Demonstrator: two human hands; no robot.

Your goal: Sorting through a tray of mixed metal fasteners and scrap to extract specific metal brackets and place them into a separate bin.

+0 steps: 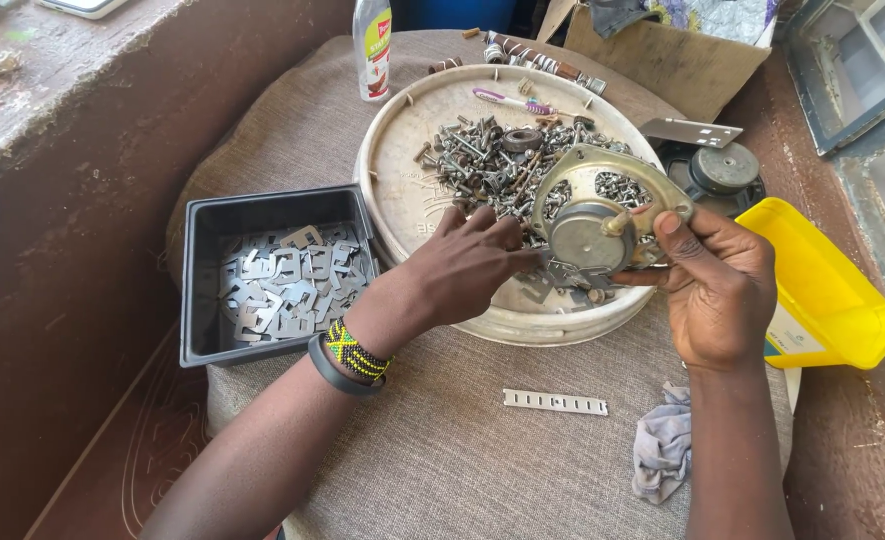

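Note:
My right hand [720, 285] grips a round metal part [592, 215] with a brass-coloured ring frame and a grey disc at its middle, held over the near rim of a wide round cream tray [402, 190]. My left hand [467, 268] reaches in beside it, fingertips at the lower left of the grey disc among small flat metal pieces; whether it pinches one I cannot tell. A pile of screws, bolts and small metal parts [487, 160] lies in the tray. My left wrist carries a beaded band and a black band.
A black square tub [202, 280] of flat metal stampings sits left of the tray. A yellow plastic container [832, 290] lies at the right. A slotted metal strip [555, 402] and grey rag [662, 445] lie near me. A bottle [372, 45] and cardboard box [662, 55] stand behind.

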